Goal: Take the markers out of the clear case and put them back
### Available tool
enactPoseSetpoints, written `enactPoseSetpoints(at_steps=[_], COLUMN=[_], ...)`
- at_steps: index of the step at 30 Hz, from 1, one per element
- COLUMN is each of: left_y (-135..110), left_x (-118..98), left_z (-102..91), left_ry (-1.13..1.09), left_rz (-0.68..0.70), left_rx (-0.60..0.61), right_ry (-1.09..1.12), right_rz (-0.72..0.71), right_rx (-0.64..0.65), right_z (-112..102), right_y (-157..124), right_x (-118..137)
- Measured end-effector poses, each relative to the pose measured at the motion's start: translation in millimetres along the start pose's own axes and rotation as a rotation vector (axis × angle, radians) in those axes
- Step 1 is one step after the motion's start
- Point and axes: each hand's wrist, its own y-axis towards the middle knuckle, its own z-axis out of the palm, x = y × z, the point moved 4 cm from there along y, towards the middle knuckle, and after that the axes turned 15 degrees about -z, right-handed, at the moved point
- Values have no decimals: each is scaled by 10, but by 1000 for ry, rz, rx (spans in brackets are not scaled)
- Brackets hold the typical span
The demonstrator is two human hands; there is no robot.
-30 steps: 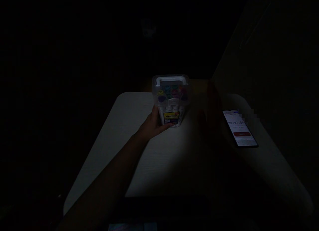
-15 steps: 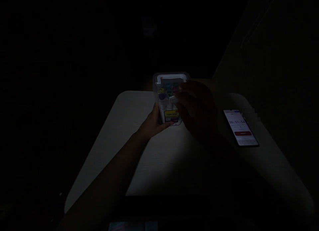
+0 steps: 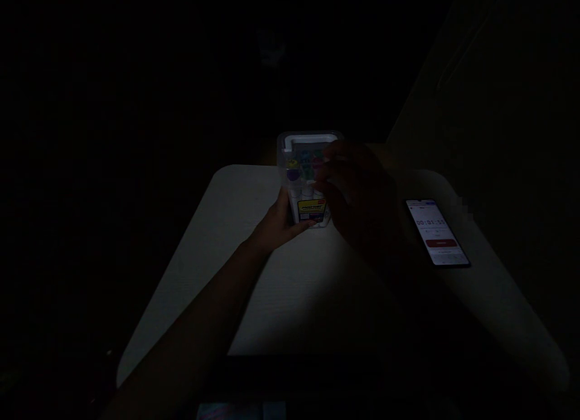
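Note:
A clear plastic case of markers (image 3: 306,193) stands upright on the table, with a yellow and dark label low on its front. Coloured round marker ends show in its upper part, among them yellow, purple, green and pink. My left hand (image 3: 276,226) is closed around the case's lower left side, its thumb across the front below the label. My right hand (image 3: 356,187) is at the right of the case, dark in shadow. Its thumb and fingers are curled together at a marker in the case front, and its palm hides part of the case's right side.
A lit phone (image 3: 437,232) showing a running timer lies on the right of the pale table (image 3: 199,245). The room around is very dark. At the bottom edge, a dim pale patch (image 3: 242,411) shows below the table.
My right hand's fingertips have shifted slightly, and the white piece that stuck out at a slant by them now sits lower, in line with the other markers. The left hand stays on the case.

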Motion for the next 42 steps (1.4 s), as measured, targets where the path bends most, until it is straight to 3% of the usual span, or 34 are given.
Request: enactPoseSetpoints(at_steps=[13, 20, 30, 35, 42], left_y=[-12, -13, -1, -11, -2], left_x=[-5, -14, 20, 22, 39], left_z=[3, 0, 15, 18, 10], left_ry=[-26, -31, -92, -95, -55], left_rz=[5, 5, 38, 23, 31], left_rx=[-4, -13, -1, 4, -19], right_ry=[16, -46, 323, 478, 664], right_rz=[-106, -54, -140, -114, -21], right_rx=[19, 36, -327, -304, -248], right_z=[37, 97, 190, 325, 334], right_y=[-134, -133, -98, -98, -107], right_x=[-30, -41, -347, -432, -454])
